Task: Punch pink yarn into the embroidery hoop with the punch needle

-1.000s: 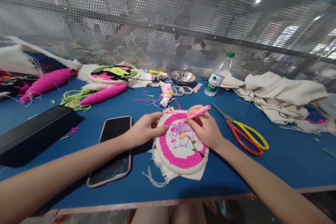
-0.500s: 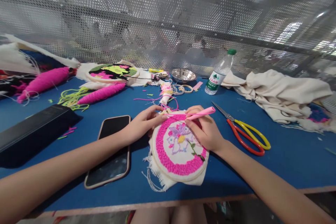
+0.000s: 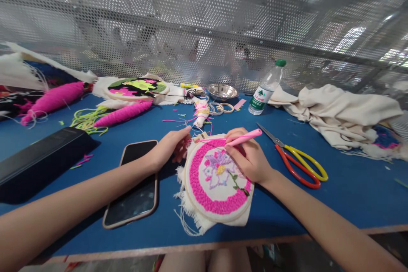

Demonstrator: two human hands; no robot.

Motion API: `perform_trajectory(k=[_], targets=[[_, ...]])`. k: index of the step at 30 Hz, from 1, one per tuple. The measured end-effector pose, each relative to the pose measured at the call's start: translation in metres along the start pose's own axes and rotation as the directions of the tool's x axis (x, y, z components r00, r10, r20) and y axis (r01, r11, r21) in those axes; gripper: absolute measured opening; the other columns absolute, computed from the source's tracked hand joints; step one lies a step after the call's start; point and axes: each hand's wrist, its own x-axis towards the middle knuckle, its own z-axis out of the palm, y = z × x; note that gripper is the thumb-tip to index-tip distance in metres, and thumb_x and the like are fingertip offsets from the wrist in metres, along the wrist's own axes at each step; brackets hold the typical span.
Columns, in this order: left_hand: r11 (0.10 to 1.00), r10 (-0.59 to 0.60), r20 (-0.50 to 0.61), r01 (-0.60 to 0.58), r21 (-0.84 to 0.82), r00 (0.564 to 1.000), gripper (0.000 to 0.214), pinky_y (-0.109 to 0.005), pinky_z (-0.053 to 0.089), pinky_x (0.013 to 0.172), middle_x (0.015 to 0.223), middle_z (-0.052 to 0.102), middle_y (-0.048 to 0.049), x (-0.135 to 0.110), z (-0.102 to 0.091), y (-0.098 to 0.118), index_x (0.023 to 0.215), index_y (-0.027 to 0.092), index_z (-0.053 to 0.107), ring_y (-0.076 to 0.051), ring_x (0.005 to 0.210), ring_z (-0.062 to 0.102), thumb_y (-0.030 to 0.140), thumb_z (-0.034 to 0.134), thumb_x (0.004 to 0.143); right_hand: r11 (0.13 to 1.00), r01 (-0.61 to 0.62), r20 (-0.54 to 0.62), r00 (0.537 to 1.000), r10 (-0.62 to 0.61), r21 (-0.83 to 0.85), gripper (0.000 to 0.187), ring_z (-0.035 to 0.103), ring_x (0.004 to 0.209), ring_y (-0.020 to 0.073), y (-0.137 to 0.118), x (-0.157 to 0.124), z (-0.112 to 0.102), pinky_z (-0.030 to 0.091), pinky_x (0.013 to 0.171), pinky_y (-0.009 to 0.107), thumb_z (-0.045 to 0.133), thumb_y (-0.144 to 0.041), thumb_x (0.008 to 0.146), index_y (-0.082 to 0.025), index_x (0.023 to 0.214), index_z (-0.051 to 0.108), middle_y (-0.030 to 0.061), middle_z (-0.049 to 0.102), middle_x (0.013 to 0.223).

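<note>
An embroidery hoop (image 3: pixel 194 197) lies on the table with white frayed cloth in it, a looped bright-pink ring and a purple flower with a green stem. My right hand (image 3: pixel 250 157) rests on its upper right part, fingers closed around a pink punch needle (image 3: pixel 245 137). Pink yarn (image 3: pixel 213 139) runs leftward from the tool across the hoop's top. Just left of the hoop, apart from its face, is my left hand (image 3: pixel 172 146). Its fingers are curled in, and what they pinch is hidden. Beyond it lies a bundle of wound yarn (image 3: pixel 201 114).
A phone (image 3: pixel 134 199) lies under my left forearm, a dark case (image 3: pixel 47 157) farther left. Scissors (image 3: pixel 295 157) lie right of my right hand. Behind are a water bottle (image 3: pixel 263 93), metal bowl (image 3: pixel 222 92), pink yarn skeins (image 3: pixel 124 113), another hoop (image 3: pixel 137 88) and crumpled cloth (image 3: pixel 344 108).
My left hand has moved off the hoop's upper left edge, to the left, and its fingers have curled. The hoop has shifted very slightly. My right hand stays in place with the punch needle.
</note>
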Motion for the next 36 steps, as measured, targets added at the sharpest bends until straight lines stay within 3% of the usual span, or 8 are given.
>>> perform_trajectory(k=[12, 19, 22, 24, 27, 31, 33, 36], targets=[[0.932, 0.186, -0.284, -0.260, -0.251, 0.941, 0.035, -0.020, 0.027, 0.036, 0.048, 0.036, 0.0048, -0.003, -0.002, 0.014, 0.053, 0.018, 0.040, -0.008, 0.041, 0.039, 0.038, 0.060, 0.075, 0.995, -0.092, 0.035, 0.995, 0.093, -0.033, 0.003, 0.059, 0.099, 0.0225, 0.004, -0.001, 0.000, 0.047, 0.090, 0.042, 0.054, -0.025, 0.091, -0.022, 0.092, 0.055, 0.0068, 0.059, 0.101], [0.908, 0.140, -0.334, -0.256, -0.333, 0.932, 0.025, -0.019, 0.026, 0.035, 0.044, 0.039, 0.0051, -0.002, -0.004, 0.015, 0.055, 0.018, 0.043, -0.006, 0.037, 0.034, 0.029, 0.060, 0.071, 0.989, -0.139, 0.060, 0.988, 0.141, -0.040, 0.005, 0.059, 0.096, 0.0221, 0.005, 0.000, 0.001, 0.047, 0.088, 0.040, 0.052, -0.026, 0.091, -0.022, 0.093, 0.054, 0.0063, 0.060, 0.100], [0.885, 0.126, -0.293, -0.241, -0.398, 0.948, 0.015, -0.023, 0.044, 0.050, 0.062, 0.057, -0.0010, 0.003, -0.005, 0.015, 0.075, 0.017, 0.051, -0.012, 0.054, 0.055, 0.032, 0.054, 0.076, 0.983, -0.174, 0.085, 0.980, 0.179, -0.067, 0.005, 0.060, 0.095, 0.0223, 0.005, 0.000, 0.002, 0.047, 0.087, 0.040, 0.052, -0.027, 0.092, -0.022, 0.093, 0.054, 0.0066, 0.060, 0.101], [0.877, 0.106, -0.321, -0.240, -0.415, 0.941, 0.030, -0.028, 0.051, 0.067, 0.084, 0.063, -0.0052, 0.008, -0.006, 0.011, 0.102, 0.019, 0.051, -0.017, 0.075, 0.064, 0.028, 0.058, 0.075, 0.973, -0.208, 0.109, 0.970, 0.218, -0.096, 0.006, 0.061, 0.094, 0.0225, 0.005, 0.000, 0.002, 0.047, 0.087, 0.041, 0.052, -0.027, 0.092, -0.022, 0.092, 0.054, 0.0068, 0.061, 0.101], [0.919, 0.125, -0.484, -0.285, -0.273, 0.866, 0.066, -0.028, 0.049, 0.077, 0.107, 0.057, -0.0058, 0.015, -0.009, 0.001, 0.126, 0.025, 0.038, -0.017, 0.092, 0.062, 0.018, 0.067, 0.067, 0.965, -0.233, 0.121, 0.961, 0.248, -0.122, 0.008, 0.062, 0.093, 0.0226, 0.006, 0.001, 0.002, 0.047, 0.087, 0.041, 0.051, -0.028, 0.092, -0.021, 0.089, 0.054, 0.0064, 0.062, 0.099], [0.913, 0.376, -0.529, -0.401, 0.072, 0.761, 0.064, -0.028, 0.046, 0.084, 0.126, 0.047, -0.0055, 0.014, -0.013, -0.005, 0.123, 0.028, 0.045, -0.020, 0.112, 0.051, 0.014, 0.068, 0.065, 0.964, -0.228, 0.073, 0.968, 0.239, -0.134, 0.009, 0.062, 0.095, 0.0237, 0.007, 0.000, 0.002, 0.047, 0.087, 0.041, 0.052, -0.028, 0.091, -0.022, 0.087, 0.055, 0.0069, 0.063, 0.100], [0.883, 0.469, -0.422, -0.427, 0.197, 0.776, 0.043, -0.031, 0.044, 0.087, 0.120, 0.052, -0.0051, 0.010, -0.012, -0.004, 0.111, 0.025, 0.053, -0.021, 0.114, 0.050, 0.015, 0.064, 0.071, 0.967, -0.220, 0.050, 0.972, 0.228, -0.127, 0.008, 0.062, 0.097, 0.0242, 0.007, 0.000, 0.002, 0.048, 0.087, 0.041, 0.053, -0.028, 0.091, -0.022, 0.088, 0.056, 0.0075, 0.062, 0.102], [0.869, 0.454, -0.186, -0.388, 0.305, 0.871, 0.015, -0.033, 0.043, 0.087, 0.101, 0.060, -0.0045, 0.001, -0.005, 0.000, 0.094, 0.020, 0.059, -0.021, 0.101, 0.056, 0.020, 0.059, 0.079, 0.976, -0.196, 0.035, 0.979, 0.200, -0.099, 0.007, 0.062, 0.097, 0.0237, 0.007, 0.000, 0.001, 0.048, 0.088, 0.042, 0.053, -0.028, 0.091, -0.022, 0.090, 0.055, 0.0073, 0.062, 0.102]])
